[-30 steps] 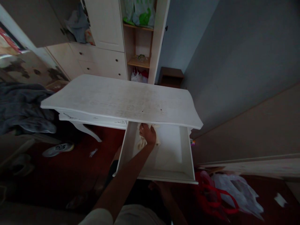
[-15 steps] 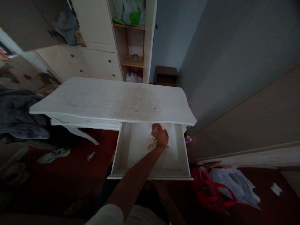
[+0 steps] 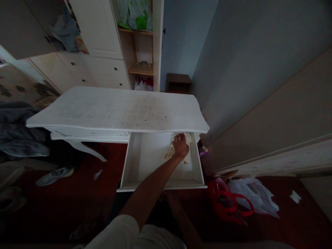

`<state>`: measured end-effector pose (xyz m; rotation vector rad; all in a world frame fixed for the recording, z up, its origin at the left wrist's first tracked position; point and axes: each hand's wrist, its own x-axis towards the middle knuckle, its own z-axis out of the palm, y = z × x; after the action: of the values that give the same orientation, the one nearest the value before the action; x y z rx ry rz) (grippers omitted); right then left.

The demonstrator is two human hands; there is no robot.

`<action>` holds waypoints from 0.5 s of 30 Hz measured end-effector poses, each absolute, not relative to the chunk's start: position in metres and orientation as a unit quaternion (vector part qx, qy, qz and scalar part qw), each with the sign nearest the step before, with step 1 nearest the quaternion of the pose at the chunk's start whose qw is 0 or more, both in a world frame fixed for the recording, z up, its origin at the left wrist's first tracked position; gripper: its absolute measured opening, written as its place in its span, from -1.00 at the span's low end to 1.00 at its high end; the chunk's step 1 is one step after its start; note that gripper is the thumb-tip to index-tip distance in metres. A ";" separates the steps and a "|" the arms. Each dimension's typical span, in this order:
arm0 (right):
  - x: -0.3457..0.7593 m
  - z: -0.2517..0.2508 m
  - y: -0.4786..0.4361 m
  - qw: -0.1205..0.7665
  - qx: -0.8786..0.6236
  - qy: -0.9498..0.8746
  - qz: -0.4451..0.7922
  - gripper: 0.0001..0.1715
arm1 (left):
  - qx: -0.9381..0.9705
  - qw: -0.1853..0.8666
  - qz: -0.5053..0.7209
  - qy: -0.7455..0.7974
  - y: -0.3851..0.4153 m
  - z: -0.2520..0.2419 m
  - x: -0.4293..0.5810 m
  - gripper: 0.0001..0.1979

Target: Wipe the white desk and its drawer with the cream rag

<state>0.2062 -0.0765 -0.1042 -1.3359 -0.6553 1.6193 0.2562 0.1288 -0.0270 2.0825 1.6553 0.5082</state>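
My left hand is inside the pulled-out white drawer, its fingers closed on a cream cloth. The crumpled cloth lies against the drawer's bottom, near the back right corner. A ring shows on one finger. My right hand is low in the shadow below the drawer's front edge, its fingers hidden in the dark. The drawer belongs to a white table with a curved edge and grey smudges on its top.
Behind the table stands a white wardrobe with an open shelf section. A red bag and a white plastic bag lie on the floor at right. A shoe and dark clothing are at left.
My left hand has slid the cloth rightward along the drawer bottom, closer to the right wall. The whole view has shifted slightly. My right hand stays low under the drawer.
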 end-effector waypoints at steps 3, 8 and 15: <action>0.206 -0.111 -0.077 0.453 -0.546 -0.253 0.658 -0.46 | 0.784 0.203 0.152 0.566 0.127 -0.023 0.242 -0.35; 0.207 -0.113 -0.077 0.455 -0.548 -0.246 0.658 -0.46 | 0.822 0.190 0.095 0.529 0.112 -0.021 0.213 -0.46; 0.208 -0.114 -0.077 0.450 -0.557 -0.227 0.660 -0.37 | 0.828 0.030 0.110 0.548 0.120 -0.021 0.137 -0.52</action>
<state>0.2079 -0.0766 -0.1138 -1.3759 -0.5601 1.6324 0.1373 0.1201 -0.0208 2.5535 1.6903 0.3387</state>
